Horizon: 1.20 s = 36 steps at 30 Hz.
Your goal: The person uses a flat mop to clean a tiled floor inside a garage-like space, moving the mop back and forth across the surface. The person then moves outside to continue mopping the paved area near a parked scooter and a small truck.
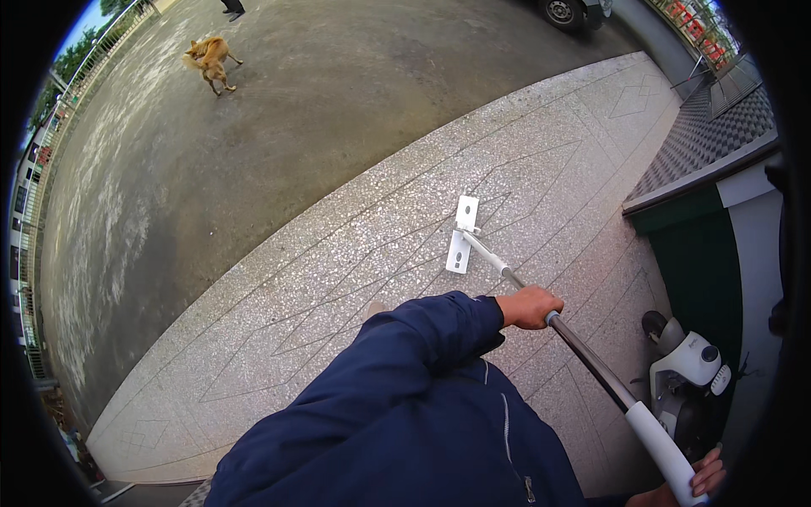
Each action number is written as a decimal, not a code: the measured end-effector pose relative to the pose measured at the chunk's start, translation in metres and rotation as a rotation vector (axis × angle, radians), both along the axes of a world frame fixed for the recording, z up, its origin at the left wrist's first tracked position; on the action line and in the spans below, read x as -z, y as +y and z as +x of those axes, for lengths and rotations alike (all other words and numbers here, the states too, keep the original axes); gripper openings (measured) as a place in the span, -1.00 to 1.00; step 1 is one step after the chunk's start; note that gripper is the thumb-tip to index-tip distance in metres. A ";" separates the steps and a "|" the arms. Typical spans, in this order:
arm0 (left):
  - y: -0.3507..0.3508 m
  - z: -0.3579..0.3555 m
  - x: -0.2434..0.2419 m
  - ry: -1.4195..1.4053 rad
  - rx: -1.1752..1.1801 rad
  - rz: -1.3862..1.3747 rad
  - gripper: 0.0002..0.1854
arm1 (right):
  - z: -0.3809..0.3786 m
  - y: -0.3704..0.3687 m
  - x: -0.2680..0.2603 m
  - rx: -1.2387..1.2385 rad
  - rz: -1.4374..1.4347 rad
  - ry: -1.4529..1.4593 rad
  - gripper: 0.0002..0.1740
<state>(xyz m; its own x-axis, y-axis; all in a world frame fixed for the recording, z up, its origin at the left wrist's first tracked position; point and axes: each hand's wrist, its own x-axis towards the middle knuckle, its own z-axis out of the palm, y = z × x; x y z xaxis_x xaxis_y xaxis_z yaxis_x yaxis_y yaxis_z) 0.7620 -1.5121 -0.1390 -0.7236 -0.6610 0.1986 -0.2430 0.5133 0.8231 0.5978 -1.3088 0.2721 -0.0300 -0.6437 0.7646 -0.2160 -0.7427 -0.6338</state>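
My left hand (531, 307) is wrapped around the steel pole (592, 355) of a flat mop, just above its lower white section. At the lower right edge, my right hand (692, 480) holds the white grip (659, 440) at the pole's upper end; part of this hand is cut off by the picture's rim. The white rectangular mop head (462, 234) lies flat on the speckled terrazzo floor (380, 215), ahead of my body. A white hinged joint (485, 250) links head and pole. Whatever pad is under the head is hidden. My navy jacket sleeve (405, 342) crosses the lower middle.
A white scooter (690, 364) stands at the right beside a dark green wall panel (690, 266). Beyond the terrazzo's curved edge lies a concrete yard (304, 152), with a tan dog (215, 60), a person's shoe (236, 14) and a vehicle's wheel (562, 12).
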 end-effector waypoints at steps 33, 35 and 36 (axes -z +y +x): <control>0.111 0.388 0.018 -0.275 -0.539 0.199 -0.71 | 0.164 -0.055 0.079 -0.103 0.516 -0.153 -0.66; 0.092 0.348 0.005 -0.170 -0.430 0.208 -0.73 | 0.142 -0.040 0.044 -0.111 0.405 0.027 -0.75; 0.085 0.330 0.001 -0.107 -0.372 0.184 -0.74 | 0.138 -0.024 0.031 0.108 0.347 0.147 -0.71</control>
<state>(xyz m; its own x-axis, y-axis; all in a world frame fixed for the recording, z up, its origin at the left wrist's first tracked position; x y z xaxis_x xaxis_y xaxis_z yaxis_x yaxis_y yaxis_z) 1.0921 -1.4268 -0.1398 -0.4395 -0.8982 -0.0105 -0.4727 0.2213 0.8530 0.7357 -1.3330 0.2413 -0.0176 -0.8640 0.5031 -0.3886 -0.4577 -0.7997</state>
